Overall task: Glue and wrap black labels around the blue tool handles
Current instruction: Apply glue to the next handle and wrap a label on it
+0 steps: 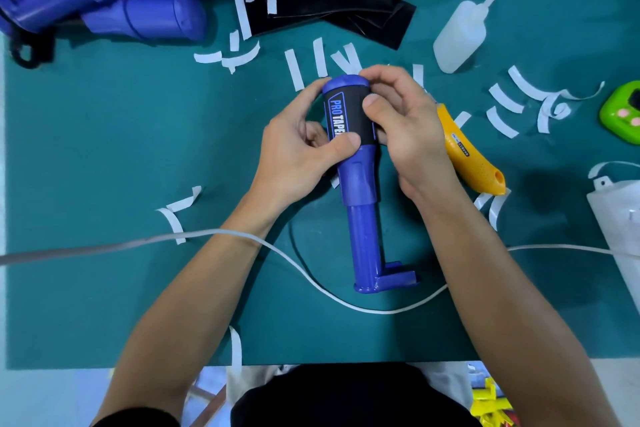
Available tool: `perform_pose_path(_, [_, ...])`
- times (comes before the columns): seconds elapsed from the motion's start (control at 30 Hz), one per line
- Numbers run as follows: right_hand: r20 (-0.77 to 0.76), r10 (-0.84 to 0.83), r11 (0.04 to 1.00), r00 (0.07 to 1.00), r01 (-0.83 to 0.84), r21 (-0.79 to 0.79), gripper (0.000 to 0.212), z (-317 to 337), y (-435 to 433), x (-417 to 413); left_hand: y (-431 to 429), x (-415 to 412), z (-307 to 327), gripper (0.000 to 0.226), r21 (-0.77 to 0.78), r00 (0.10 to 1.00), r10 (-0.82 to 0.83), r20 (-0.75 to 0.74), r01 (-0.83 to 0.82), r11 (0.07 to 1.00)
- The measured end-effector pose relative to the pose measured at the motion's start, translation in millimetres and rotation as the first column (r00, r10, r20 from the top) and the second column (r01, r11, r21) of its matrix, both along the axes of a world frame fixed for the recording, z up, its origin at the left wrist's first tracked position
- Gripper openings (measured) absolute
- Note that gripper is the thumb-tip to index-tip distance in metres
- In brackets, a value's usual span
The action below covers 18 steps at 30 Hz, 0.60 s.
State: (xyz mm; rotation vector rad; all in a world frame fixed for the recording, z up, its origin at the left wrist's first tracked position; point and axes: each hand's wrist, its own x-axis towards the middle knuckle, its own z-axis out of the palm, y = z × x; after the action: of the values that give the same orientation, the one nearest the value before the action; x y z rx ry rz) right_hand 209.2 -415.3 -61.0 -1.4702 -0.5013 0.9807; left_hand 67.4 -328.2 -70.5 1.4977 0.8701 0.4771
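Black label (pixel 349 107) reading "PRO TAPE" wraps blue handle (pixel 358 184), gripped by left hand (pixel 291 156) and right hand (pixel 408 128)

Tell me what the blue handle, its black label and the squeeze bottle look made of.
The handle: moulded hard plastic, glossy; highlights run along the shaft. The label: thin matte sheet, probably vinyl or rubbery film; it wraps smoothly and carries print. The bottle: soft translucent plastic, likely polyethylene; milky, see-through walls.

One blue tool handle (pixel 360 204), L-shaped foot at the near end, black printed label (pixel 346 114) around the thick far end.
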Motion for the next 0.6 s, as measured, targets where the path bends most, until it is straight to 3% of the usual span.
perform_pose_path(0.17, [-0.104,0.023,0.999,0.994,-0.020,0.030,0.023,3.2,-2.8,5.0,-3.0,1.1,-4.7,0.080,-0.004,0.998,-0.025,0.056,0.026,1.000])
perform_pose_path(0.3, [-0.060,-0.008,1.000,0.998,0.006,-0.027,0.016,4.6,2.9,3.7,-2.5,0.8,-7.7,0.091,-0.019,0.998,-0.037,0.048,0.038,0.999])
perform_pose_path(0.6, [-0.035,-0.063,0.997,0.997,0.061,-0.050,0.004,1.8,6.5,2.2,-2.2,-0.9,-4.7,0.067,-0.039,0.994,-0.087,0.065,0.090,0.995])
